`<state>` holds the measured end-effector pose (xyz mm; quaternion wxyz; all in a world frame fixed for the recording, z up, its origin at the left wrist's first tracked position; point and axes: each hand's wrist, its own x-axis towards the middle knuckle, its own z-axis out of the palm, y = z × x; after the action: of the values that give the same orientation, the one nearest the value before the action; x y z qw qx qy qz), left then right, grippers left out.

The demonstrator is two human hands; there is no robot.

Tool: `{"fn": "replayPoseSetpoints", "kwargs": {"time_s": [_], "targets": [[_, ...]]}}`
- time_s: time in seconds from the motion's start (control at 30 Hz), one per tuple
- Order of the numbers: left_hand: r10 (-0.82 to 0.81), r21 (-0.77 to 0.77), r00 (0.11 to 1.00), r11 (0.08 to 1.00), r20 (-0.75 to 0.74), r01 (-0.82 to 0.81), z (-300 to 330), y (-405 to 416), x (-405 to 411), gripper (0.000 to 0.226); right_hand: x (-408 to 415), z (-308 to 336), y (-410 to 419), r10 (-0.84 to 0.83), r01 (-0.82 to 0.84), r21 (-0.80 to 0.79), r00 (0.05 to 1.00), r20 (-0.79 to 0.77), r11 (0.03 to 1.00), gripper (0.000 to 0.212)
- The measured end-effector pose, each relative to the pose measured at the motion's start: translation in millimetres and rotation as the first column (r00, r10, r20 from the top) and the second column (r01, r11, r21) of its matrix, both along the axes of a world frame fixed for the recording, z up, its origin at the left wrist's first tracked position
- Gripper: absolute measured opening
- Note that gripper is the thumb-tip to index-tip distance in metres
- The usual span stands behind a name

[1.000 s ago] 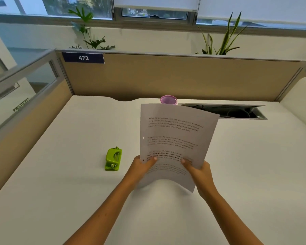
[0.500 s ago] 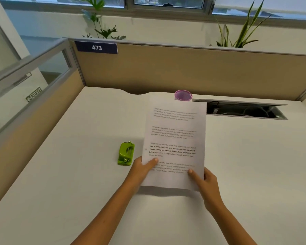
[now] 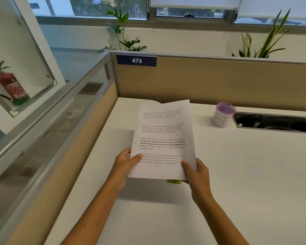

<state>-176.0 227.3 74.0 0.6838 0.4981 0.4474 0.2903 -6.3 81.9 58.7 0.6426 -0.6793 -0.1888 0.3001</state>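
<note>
I hold a printed sheet of paper [image 3: 163, 138] above the white desk [image 3: 245, 174], its text facing me and a punched hole at its left margin. My left hand [image 3: 126, 162] grips the sheet's lower left edge, thumb on top. My right hand [image 3: 195, 171] grips the lower right corner the same way. A green hole punch [image 3: 174, 181] lies on the desk under the sheet; only a sliver shows below the paper's bottom edge.
A small cup with a purple rim [image 3: 222, 114] stands at the back, beside an open cable slot [image 3: 276, 122]. Tan partition walls [image 3: 219, 82] close the desk's back and left side. A fire extinguisher [image 3: 12, 85] sits behind glass at far left.
My view has swung left and the sheet has moved left over the green hole punch, now nearly hidden. The cup now shows to the right of the paper. Both hands keep their grip.
</note>
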Motion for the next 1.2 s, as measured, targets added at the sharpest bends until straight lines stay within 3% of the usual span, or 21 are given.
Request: {"fn": "replayPoseSetpoints", "kwargs": {"time_s": [0.23,0.5,0.93,1.2], "targets": [[0.068,0.089,0.996,0.994,-0.057,-0.063,-8.9,89.5,-45.3,0.016,-47.1,-6.1,104.7,0.027,-0.025,-0.065,0.999,0.025,0.998,0.026],[0.088,0.215,0.958,0.976,-0.273,-0.028,-33.1,178.9,-35.7,0.017,-54.4,-33.0,190.1,0.079,-0.047,-0.205,0.985,0.152,0.978,0.022],[0.235,0.455,0.763,0.886,-0.602,0.086,-60.8,216.1,-5.3,0.025,-40.8,-58.3,233.9,0.19,0.079,-0.46,0.839,0.51,0.884,0.061],[0.26,0.458,0.631,0.872,-0.731,0.171,-59.1,219.0,-3.0,0.039,-39.4,-60.8,233.9,0.249,0.157,-0.565,0.78,0.574,0.81,0.055]]}}
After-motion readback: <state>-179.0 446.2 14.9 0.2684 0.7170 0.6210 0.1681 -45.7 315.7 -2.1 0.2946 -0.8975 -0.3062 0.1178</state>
